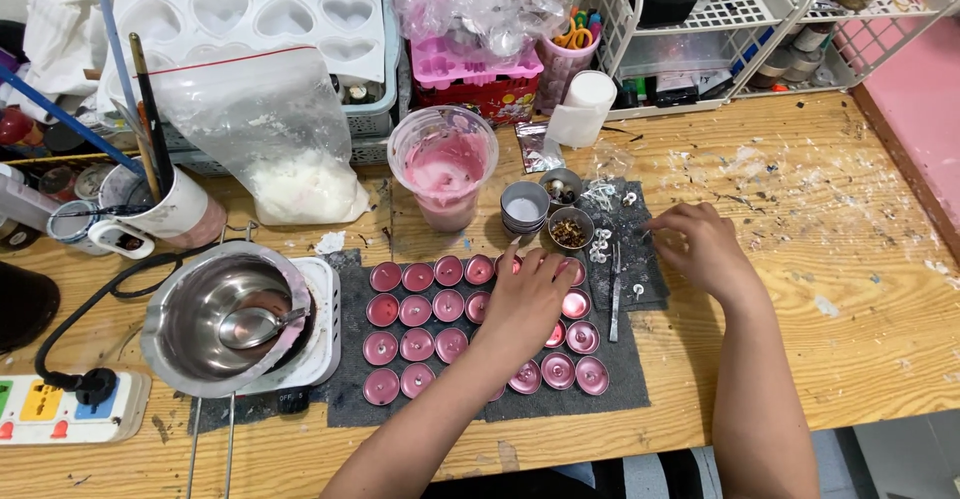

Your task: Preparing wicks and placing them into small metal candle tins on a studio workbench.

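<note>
Forearms first, reaching in. We note the grey mat (640,384), then the metal pot (215,324) at left. Our left hand (525,299) rests open over pink tealight candles (415,311); right hand (700,247), fingers loosely curled, touches tiny wick tabs (600,251) on the mat.

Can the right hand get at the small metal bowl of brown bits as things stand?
Probably yes. The right hand rests on the dark felt mat just beside the small metal bowl of brown bits, with only tiny white pieces between. The left hand sits lower, over the pink wax-filled tealight cups.
</note>
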